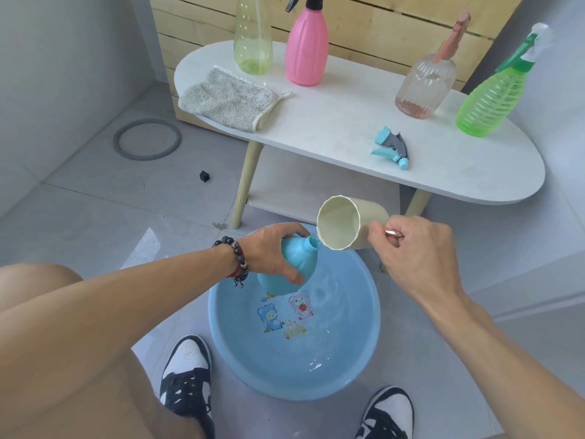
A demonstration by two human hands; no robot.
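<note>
My left hand (272,250) grips a light blue bottle (296,264) with no cap, tilted so its open neck points right. My right hand (414,251) holds a cream cup (345,226) by its handle, tipped on its side with the rim touching the bottle's neck. A thin stream of water runs from the cup at the neck. Both are held above a blue plastic basin (228,346) on the floor, which holds shallow water and has cartoon pictures on its bottom.
A white oval table (348,122) behind the basin carries a blue-grey spray trigger head (392,148), a grey cloth (228,98), and clear-green (253,36), pink (306,45), ribbed clear (427,83) and green (493,93) bottles. My shoes (186,375) flank the basin. A grey ring (147,139) lies on the tiles.
</note>
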